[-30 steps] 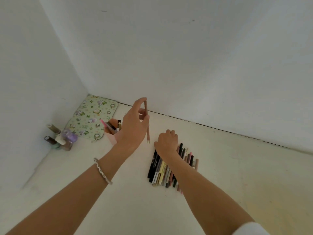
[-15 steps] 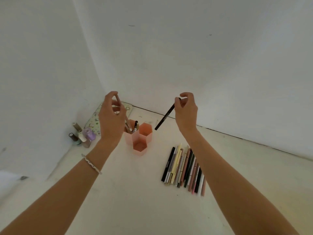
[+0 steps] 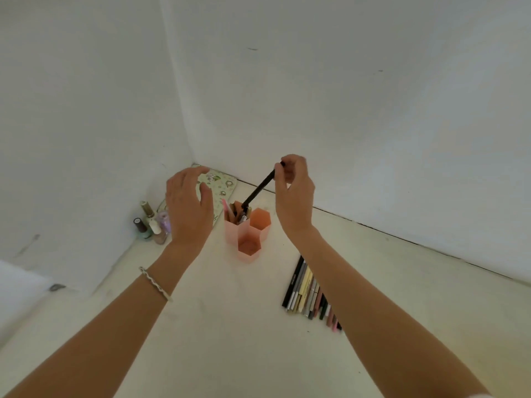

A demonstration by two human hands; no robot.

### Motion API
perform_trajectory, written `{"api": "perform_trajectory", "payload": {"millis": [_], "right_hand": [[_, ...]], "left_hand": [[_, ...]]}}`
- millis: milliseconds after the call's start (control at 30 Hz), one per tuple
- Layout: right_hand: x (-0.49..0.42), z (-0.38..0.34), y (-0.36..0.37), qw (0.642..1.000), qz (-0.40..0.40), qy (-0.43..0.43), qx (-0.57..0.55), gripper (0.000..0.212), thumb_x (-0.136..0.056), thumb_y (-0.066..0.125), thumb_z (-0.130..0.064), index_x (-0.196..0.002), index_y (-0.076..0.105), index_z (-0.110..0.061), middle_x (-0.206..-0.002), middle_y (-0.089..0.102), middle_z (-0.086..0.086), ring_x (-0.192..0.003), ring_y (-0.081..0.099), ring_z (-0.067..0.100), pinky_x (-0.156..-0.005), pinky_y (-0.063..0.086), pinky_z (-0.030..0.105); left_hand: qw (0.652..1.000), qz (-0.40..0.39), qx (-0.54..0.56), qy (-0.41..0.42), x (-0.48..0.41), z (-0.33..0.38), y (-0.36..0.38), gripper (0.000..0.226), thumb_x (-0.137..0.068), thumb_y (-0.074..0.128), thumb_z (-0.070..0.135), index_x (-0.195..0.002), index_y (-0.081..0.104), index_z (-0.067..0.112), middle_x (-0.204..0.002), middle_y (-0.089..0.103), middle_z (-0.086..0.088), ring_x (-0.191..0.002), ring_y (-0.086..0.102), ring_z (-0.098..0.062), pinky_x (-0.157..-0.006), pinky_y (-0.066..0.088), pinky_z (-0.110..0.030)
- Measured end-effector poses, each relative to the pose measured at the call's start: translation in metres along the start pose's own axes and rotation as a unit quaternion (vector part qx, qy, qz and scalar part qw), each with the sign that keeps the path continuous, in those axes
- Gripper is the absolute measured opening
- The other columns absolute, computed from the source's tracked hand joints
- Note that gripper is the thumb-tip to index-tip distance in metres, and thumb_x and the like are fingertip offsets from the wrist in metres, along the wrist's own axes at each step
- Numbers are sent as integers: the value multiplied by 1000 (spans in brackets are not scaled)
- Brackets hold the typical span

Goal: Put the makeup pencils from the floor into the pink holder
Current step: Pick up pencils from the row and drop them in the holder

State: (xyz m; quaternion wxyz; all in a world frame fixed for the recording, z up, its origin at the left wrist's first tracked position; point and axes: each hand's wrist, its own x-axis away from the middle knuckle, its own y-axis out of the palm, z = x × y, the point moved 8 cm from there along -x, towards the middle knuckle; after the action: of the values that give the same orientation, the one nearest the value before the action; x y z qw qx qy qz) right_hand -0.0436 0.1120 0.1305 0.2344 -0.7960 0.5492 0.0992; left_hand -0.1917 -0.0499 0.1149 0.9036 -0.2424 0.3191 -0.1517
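The pink holder (image 3: 246, 255) stands on the floor near the corner, made of three hexagonal cups. Its back-left cup holds several pencils (image 3: 233, 211); the other two cups look bare inside. My right hand (image 3: 293, 193) pinches the top of a black pencil (image 3: 258, 187), which slants down with its lower tip at the rim of the filled cup. My left hand (image 3: 188, 206) hovers to the left of the holder, fingers apart, holding nothing. Several makeup pencils (image 3: 304, 290) lie side by side on the floor to the right, partly hidden under my right forearm.
Several nail polish bottles (image 3: 151, 224) stand against the left wall. A floral pouch (image 3: 220, 182) lies in the corner behind the holder. White walls close in at the left and back.
My left hand has let its pinkish pencil go into the holder and opened. My right hand has carried the black pencil left and down to the filled cup.
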Motion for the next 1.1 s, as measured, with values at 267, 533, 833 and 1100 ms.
{"api": "perform_trajectory", "payload": {"millis": [267, 533, 833, 1100], "right_hand": [[42, 25, 60, 962, -211, -48, 168, 15, -96, 55, -19, -97, 67, -10, -95, 69, 4, -92, 61, 24, -85, 49, 41], [13, 52, -35, 988, -26, 7, 152, 27, -93, 48, -7, -115, 63, -13, -107, 66, -2, -97, 57, 13, -88, 45, 26], [23, 116, -111, 976, -41, 113, 179, 23, -94, 49, -5, -103, 67, -17, -96, 66, -10, -89, 60, 9, -80, 47, 20], [40, 153, -119, 964, -59, 175, 191, 22, -95, 49, -8, -101, 66, -20, -89, 63, -14, -73, 56, -2, -67, 39, 8]], "left_hand": [[993, -28, 109, -27, 5, 22, 19, 28, -92, 47, 5, -113, 61, 17, -108, 55, 10, -93, 56, -6, -81, 49, -24], [975, -201, 90, -7, 61, 66, 93, 15, -89, 51, 14, -98, 57, 25, -89, 59, 14, -79, 59, -2, -69, 50, -19], [845, -496, -168, -108, 179, 32, 206, 23, -95, 51, 23, -115, 52, 11, -114, 61, -9, -104, 60, -27, -79, 46, -33], [841, -493, -160, -153, 182, 19, 217, 17, -93, 57, 18, -107, 54, 8, -108, 62, -9, -99, 60, -26, -71, 43, -30]]}}
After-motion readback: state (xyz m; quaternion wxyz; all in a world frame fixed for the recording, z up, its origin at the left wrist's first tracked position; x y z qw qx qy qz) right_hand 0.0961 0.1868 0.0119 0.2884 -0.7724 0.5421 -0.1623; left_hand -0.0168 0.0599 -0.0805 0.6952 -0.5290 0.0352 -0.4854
